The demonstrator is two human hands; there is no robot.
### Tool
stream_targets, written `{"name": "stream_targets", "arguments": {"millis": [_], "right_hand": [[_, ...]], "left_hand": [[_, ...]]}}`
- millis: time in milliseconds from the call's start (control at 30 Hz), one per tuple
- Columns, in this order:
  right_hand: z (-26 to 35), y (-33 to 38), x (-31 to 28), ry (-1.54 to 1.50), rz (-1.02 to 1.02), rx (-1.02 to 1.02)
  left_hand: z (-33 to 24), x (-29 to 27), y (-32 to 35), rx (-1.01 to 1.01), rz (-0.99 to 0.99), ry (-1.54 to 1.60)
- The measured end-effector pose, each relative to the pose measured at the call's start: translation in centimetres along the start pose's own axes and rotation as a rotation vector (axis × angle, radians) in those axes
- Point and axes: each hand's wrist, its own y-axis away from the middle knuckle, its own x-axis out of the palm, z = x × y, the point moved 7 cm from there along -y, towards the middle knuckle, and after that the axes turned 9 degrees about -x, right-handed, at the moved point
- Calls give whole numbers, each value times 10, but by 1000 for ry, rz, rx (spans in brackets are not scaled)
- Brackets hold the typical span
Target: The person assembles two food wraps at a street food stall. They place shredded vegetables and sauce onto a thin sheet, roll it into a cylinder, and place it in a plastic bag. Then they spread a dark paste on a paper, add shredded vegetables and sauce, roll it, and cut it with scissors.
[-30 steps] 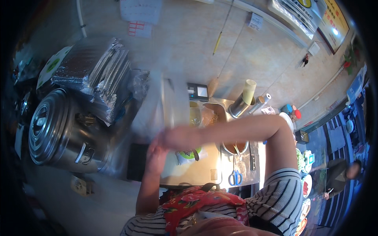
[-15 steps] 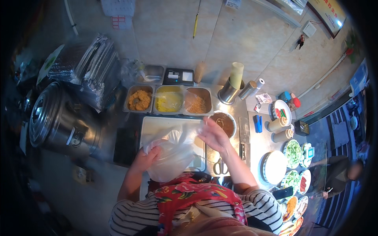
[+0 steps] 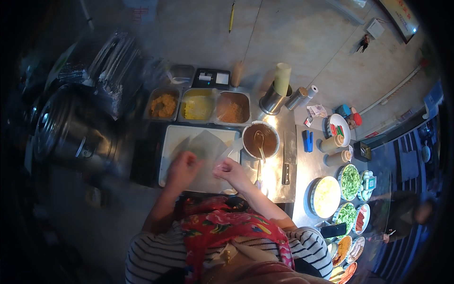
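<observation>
A thin, see-through plastic bag (image 3: 204, 147) is spread above the white tray (image 3: 167, 156) in front of me. My right hand (image 3: 231, 173) is closed, its thumb and fingertips pinched at the bag's right side. On the other side, my left hand (image 3: 184, 171) is at the bag's near left part, smeared by motion, so its grip does not show. Just right of the tray stands a bowl of brown sauce (image 3: 270, 134) with a ladle (image 3: 259, 138) in it.
Behind the tray sit metal pans of orange, yellow and crumbly brown food (image 3: 233, 113). A knife (image 3: 285, 174) lies to the right, beyond it a blue stapler-like object (image 3: 308, 141), squeeze bottles (image 3: 338, 158) and several bowls of toppings (image 3: 350, 182). A large metal pot (image 3: 78, 137) stands left.
Both hands have come closer together over the tray, the right one moving left and down. The bag, puffed out before, now looks flatter. The view has shifted, showing the ladle in the sauce more fully.
</observation>
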Motion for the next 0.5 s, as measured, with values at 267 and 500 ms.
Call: {"name": "stream_targets", "arguments": {"millis": [267,500], "right_hand": [[-21,14,-59,-458,-364,144],[-3,7,25,-159,226,-44]], "left_hand": [[52,-37,13,-104,86,-152],[26,18,26,444,-35,-234]]}}
